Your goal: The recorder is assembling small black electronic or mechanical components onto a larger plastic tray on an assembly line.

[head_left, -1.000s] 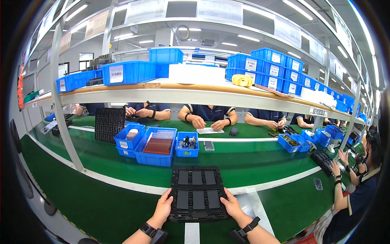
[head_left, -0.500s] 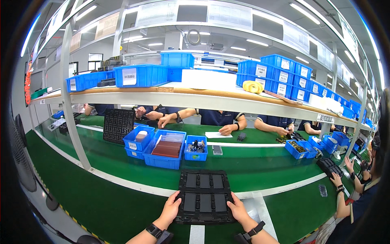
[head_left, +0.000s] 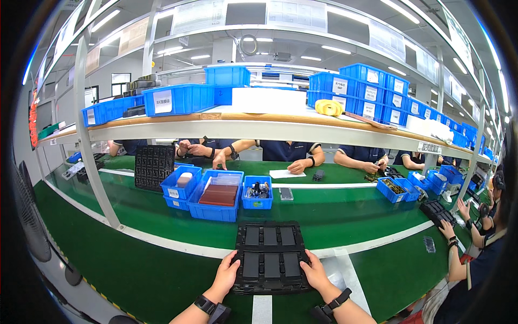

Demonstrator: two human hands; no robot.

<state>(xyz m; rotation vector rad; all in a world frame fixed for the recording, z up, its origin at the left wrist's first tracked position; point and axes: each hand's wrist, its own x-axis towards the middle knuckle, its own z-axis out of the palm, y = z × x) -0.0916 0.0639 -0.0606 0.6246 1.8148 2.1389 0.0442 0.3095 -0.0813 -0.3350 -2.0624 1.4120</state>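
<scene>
I judge this a steadying step: my left hand (head_left: 224,275) grasps the black six-pocket tray (head_left: 271,248) at its nine o'clock edge, my right hand (head_left: 317,275) at three, and moving it calls for even support. It's at my six o'clock over the green worktop (head_left: 167,270); a shelf (head_left: 189,129) spans twelve.

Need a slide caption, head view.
Left hand and right hand hold a black tray of six dark rectangular pieces at a green workbench, blue bins beyond.

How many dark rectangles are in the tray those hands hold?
6 dark rectangles: three along the far row of the black tray, three along its near row. Any underneath would be hidden.
</scene>
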